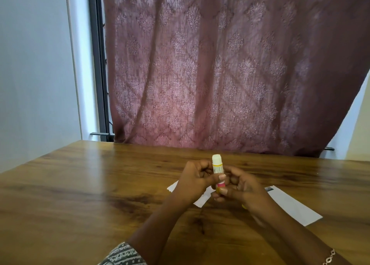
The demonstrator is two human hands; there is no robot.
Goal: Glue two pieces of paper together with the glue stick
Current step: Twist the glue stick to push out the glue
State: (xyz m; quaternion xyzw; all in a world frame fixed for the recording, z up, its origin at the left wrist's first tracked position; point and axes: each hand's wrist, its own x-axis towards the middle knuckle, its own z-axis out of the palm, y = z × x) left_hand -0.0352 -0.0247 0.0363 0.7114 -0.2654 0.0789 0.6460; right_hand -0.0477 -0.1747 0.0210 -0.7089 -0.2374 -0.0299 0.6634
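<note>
At lower centre, the left hand [195, 177] and right hand [245, 187] gripped the uncapped glue stick [217, 165] upright over a short paper strip [201, 201] and a longer paper strip [292, 204].

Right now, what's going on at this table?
A person holds a glue stick upright above the wooden table. The left hand grips its middle and the right hand grips its base. The stick's white tip points up and touches no paper. The left paper piece and the right paper piece lie flat on the table below the hands.
</note>
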